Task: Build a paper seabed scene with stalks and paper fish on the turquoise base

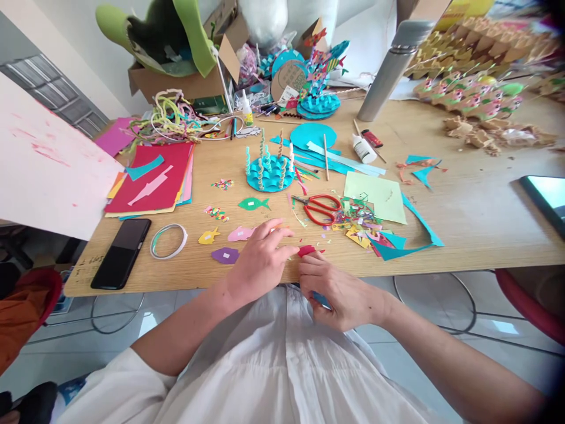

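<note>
At the near edge of the wooden table, my left hand and my right hand pinch a small red paper piece between their fingertips. A blue scrap shows under my right palm. Paper fish lie just left of my hands: yellow, pink, purple and green. Red-handled scissors rest beyond my hands. A blue paper disc with curled strips standing on it sits farther back.
A black phone and a tape roll lie at the front left, with a stack of coloured paper behind. Paper scraps, a glue bottle, a steel flask, a cardboard box and egg-carton crafts fill the rest.
</note>
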A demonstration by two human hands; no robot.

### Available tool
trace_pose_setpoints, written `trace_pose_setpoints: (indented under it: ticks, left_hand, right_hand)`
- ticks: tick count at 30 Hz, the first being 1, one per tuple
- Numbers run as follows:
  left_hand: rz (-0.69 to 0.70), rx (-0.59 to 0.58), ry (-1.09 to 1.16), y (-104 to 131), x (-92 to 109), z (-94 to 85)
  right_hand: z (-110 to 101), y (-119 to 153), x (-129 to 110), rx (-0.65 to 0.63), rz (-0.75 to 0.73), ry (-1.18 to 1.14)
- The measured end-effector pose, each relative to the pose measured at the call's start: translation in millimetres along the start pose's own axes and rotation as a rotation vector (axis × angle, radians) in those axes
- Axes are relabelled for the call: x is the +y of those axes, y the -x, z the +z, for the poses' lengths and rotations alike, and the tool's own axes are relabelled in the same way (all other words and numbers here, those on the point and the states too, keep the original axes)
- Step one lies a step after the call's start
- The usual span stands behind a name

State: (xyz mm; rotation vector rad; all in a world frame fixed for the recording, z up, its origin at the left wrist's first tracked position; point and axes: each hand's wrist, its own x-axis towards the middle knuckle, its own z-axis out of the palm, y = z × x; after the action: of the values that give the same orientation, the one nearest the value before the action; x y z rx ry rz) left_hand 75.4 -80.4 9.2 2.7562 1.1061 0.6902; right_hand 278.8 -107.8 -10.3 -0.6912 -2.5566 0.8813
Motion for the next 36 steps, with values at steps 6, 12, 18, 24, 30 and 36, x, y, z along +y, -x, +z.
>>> trace_pose_setpoints:
  ticks: [6, 12, 18, 24, 30, 36]
  left_hand:
    - [0.060, -0.100, -0.021, -3.4, -3.6, 9.7]
    - [0.064, -0.105, -0.051, -2.7, -3.8, 19.1]
    - [0.073, -0.106, -0.094, -2.7, -0.6, 19.7]
    - [0.067, -0.139, -0.069, -2.6, 1.7, 17.3]
    - [0.043, -0.163, -0.080, -4.8, 5.5, 14.7]
    - [0.042, -0.108, -0.045, -3.0, 6.4, 18.5]
  right_hand:
    - [-2.8, -0.6, 1.3, 0.003, -0.022, -0.029]
    - [-3.2, 0.2, 2.9, 0.005, -0.041, -0.014]
    - [1.9, 3.7, 2.4, 0.021, -0.082, 0.059]
    - [-7.2, 10.3, -3.7, 0.179, -0.058, 0.043]
    - [-58.2, 37.6, 25.1, 0.569, 0.308, 0.301]
    - [-83.3, 69.1, 72.6, 0.585, 0.524, 0.602]
